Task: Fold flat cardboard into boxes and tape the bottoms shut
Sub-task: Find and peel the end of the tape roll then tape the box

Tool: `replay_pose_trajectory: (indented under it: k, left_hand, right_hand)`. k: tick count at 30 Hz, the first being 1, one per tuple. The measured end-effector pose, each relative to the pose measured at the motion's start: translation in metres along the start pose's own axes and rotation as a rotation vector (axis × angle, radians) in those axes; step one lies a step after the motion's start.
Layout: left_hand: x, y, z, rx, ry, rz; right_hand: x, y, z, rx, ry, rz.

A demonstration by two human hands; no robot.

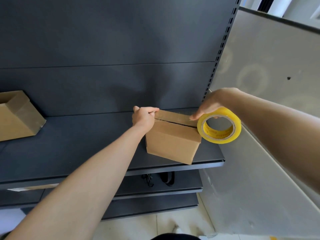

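The left hand [143,116] is gripping the box [173,141] top. The right hand [210,103] is holding the tape roll [220,126] at 3 o'clock. A second box [17,116] is lying on the dark shelf [86,146] at 9 o'clock.

Light: I'm getting bright daylight from upper right.
Shadows: soft ones are falling across the back panel [112,40].
Glare: faint rings are floating on the wall [270,66].
Edges: lines are bowing.

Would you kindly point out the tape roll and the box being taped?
tape roll [225,113]: head view, on its yellow outer band.
box being taped [171,142]: head view, on its front face.
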State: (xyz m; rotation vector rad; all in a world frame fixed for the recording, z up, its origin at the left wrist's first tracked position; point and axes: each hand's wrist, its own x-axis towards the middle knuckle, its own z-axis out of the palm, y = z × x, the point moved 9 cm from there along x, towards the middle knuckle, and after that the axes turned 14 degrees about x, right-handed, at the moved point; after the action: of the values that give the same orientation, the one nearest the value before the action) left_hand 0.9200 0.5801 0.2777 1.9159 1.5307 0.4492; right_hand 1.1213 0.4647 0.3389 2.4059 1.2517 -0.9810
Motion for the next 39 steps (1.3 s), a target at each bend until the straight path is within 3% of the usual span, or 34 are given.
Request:
replay_pose_trajectory:
  k: [5, 9, 13, 15, 22, 29, 39]
  left_hand:
    - [0.001, 0.002, 0.003, 0.004, -0.02, -0.01]
    - [0.0, 0.006, 0.005, 0.006, -0.03, -0.002]
    - [0.0, 0.005, 0.005, -0.005, -0.049, -0.011]
    - [0.0, 0.005, 0.005, -0.002, -0.052, -0.013]
    - [0.002, 0.005, 0.007, -0.004, -0.049, -0.007]
    - [0.004, -0.008, 0.014, -0.237, -0.14, -0.134]
    - [0.011, -0.016, 0.01, -0.335, -0.124, -0.24]
  right_hand:
    - [0.008, 0.033, 0.011, 0.432, -0.113, -0.05]
    - [0.019, 0.044, 0.018, 0.407, -0.104, 0.032]
    - [0.031, 0.05, 0.008, 0.107, 0.152, 0.066]
    - [0.033, 0.053, 0.011, 0.111, 0.204, 0.071]
    - [0.046, 0.064, 0.028, 0.229, 0.197, 0.044]
    - [0.047, 0.067, 0.048, 0.323, 0.202, -0.082]
    - [0.049, 0.059, 0.065, 0.47, -0.034, -0.165]
